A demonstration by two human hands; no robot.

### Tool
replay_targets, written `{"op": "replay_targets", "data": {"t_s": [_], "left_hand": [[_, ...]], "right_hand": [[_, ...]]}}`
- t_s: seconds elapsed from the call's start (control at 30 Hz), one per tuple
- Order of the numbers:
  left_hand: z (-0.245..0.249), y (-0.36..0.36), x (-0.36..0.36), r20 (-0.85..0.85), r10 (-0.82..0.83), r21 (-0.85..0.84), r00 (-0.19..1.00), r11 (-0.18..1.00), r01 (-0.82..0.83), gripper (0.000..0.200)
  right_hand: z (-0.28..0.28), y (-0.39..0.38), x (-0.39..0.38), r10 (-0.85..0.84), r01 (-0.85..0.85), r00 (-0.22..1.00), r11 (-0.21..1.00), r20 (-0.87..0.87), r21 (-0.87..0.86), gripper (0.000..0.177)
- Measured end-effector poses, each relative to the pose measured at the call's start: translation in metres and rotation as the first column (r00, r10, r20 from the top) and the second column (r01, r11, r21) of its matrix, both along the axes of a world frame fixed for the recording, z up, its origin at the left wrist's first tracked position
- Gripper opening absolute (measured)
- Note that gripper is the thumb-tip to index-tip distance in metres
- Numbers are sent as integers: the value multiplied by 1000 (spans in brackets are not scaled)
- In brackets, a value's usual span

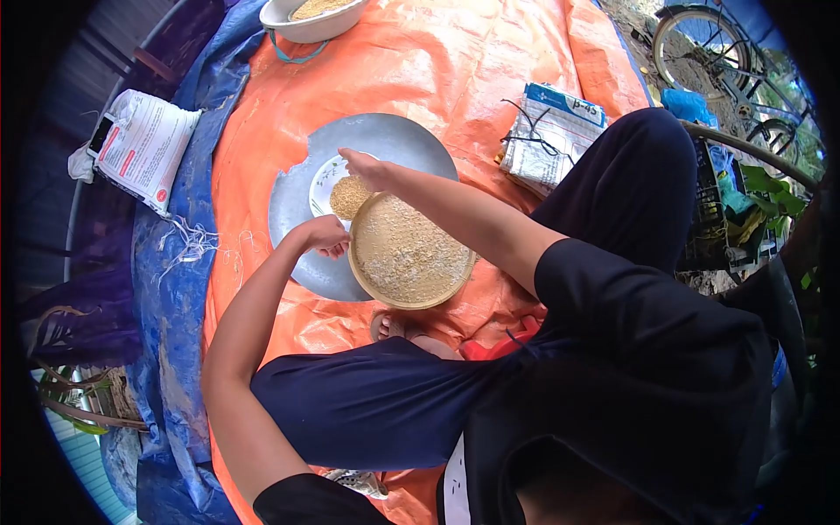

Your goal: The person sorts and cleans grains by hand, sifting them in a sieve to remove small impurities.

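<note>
A shallow round sieve-like tray (411, 254) holds pale grain mixed with whitish flakes, tilted partly over a large round metal tray (420, 144). On that metal tray lies a white plate (324, 184) with a leaf print and a heap of golden grain (348, 197). My left hand (325, 236) is by the left rim of the round tray, its fingers curled; what they hold, if anything, is hidden. My right hand (366, 169) is over the plate's far edge, fingers stretched out, with nothing visible in them.
An orange tarp (367, 79) covers the ground, beside a blue tarp (166, 350). A white basin (324, 26) with grain stands at the far end. A printed sack (144, 149) lies left; folded sacks (556, 131) lie right. A bicycle (726, 61) stands beyond.
</note>
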State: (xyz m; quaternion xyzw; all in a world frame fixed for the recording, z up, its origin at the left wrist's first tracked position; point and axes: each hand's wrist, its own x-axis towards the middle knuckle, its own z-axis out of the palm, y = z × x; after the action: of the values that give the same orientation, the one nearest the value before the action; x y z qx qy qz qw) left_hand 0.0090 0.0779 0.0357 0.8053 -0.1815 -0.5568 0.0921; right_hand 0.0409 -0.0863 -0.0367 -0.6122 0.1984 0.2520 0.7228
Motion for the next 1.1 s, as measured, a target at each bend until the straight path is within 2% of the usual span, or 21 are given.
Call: {"op": "replay_targets", "data": {"t_s": [0.07, 0.17, 0.27, 0.33, 0.4, 0.5, 0.53, 0.57, 0.6, 0.63, 0.7, 0.73, 0.8, 0.83, 0.93, 0.97, 1.07, 1.1], "left_hand": [[0, 2, 0, 14, 29, -21, 999, 999, -28, 31], [-2, 4, 1, 21, 36, -37, 999, 999, -35, 27], [-11, 4, 4, 24, -11, -34, 1000, 999, 12, 26], [-12, 0, 0, 37, -40, -36, 999, 998, 41, 25], [-20, -5, -3, 39, -41, -48, 998, 998, 43, 22], [-41, -9, -3, 126, -235, -64, 964, 968, 244, 27], [-40, -12, -4, 152, -367, -80, 918, 921, 381, 28], [-39, -17, -7, 207, -442, -91, 873, 880, 467, 27], [-70, -13, -1, 361, -595, -123, 718, 733, 669, 24], [-54, -16, -15, 477, -466, -70, 745, 825, 560, 21], [-27, -19, -33, 565, -484, -27, 669, 799, 601, 17], [-23, -20, -38, 605, -491, -6, 627, 785, 619, 17], [-33, -18, -49, 641, -468, -91, 608, 740, 666, 25], [-38, -17, -54, 660, -453, -136, 599, 713, 688, 31], [-49, -14, -68, 749, -445, -160, 491, 598, 785, 44], [-52, -13, -73, 740, -428, -184, 518, 613, 769, 52], [-75, -5, -79, 883, -232, -233, 409, 539, 810, 57], [-73, -3, -83, 897, -265, -172, 353, 527, 832, 56]], "right_hand": [[14, -4, -3, 144, -143, 989, 989, -43, 23, 80], [29, -6, -8, 217, -218, 975, 976, -44, -22, 79], [34, -6, -15, 423, -417, 906, 899, 23, -135, 76], [17, -5, -17, 615, -558, 789, 722, 9, -410, 76], [7, 7, -6, 784, -605, 619, 449, -33, -657, 77], [35, 7, -22, 827, -575, 562, 391, 0, -719, 81], [14, 8, -14, 846, -548, 532, 375, 35, -748, 83], [-28, 5, -3, 874, -490, 485, 306, 37, -816, 83], [-34, 4, -3, 873, -457, 486, 283, 30, -843, 84], [-28, 5, -7, 872, -423, 488, 259, 22, -868, 84], [-7, 1, -21, 814, -418, 581, 304, 5, -856, 85], [-1, 0, -21, 873, -412, 485, 173, -54, -894, 85], [14, -3, -24, 936, -355, 286, -98, -208, -930, 84], [24, -5, -27, 944, -357, 247, -122, -220, -926, 82], [50, -10, -37, 970, -299, 223, -24, -94, -954, 81], [61, -14, -40, 983, -259, 166, -27, -72, -966, 79], [107, -32, -48, 985, -153, -68, -165, -156, -974, 74], [126, -42, -52, 970, -101, -134, -215, -201, -971, 73]]}}
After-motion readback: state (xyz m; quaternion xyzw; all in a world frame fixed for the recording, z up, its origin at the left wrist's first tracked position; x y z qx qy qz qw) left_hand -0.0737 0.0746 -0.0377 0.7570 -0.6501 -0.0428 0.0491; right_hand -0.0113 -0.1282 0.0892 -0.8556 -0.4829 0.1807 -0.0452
